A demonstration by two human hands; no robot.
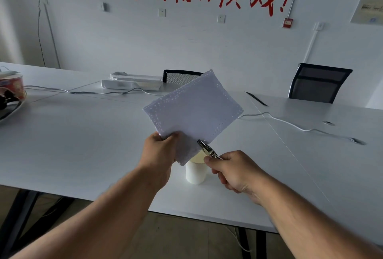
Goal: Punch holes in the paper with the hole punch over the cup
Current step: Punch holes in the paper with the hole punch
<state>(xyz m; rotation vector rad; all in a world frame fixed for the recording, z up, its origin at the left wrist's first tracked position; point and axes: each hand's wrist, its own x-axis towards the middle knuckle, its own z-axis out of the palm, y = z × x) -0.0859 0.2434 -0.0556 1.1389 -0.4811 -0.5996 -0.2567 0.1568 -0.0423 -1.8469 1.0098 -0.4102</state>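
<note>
A stack of white paper (pixel 192 107), dotted with rows of small holes along its edges, is held tilted above the table by my left hand (pixel 160 153), which pinches its lower left corner. My right hand (pixel 232 169) grips the handles of a silver hole punch (pixel 207 150). The punch's jaws sit on the paper's lower edge. Directly below stands a white paper cup (pixel 195 172), upright on the white table (pixel 83 144), its rim partly hidden by the paper's lower corner.
A red printed bowl (pixel 12 88) on a plate sits at the far left. White trays (pixel 132 82) and cables (pixel 290 124) lie toward the back. Two black mesh chairs (pixel 319 82) stand behind the table. The table's front edge runs just under my forearms.
</note>
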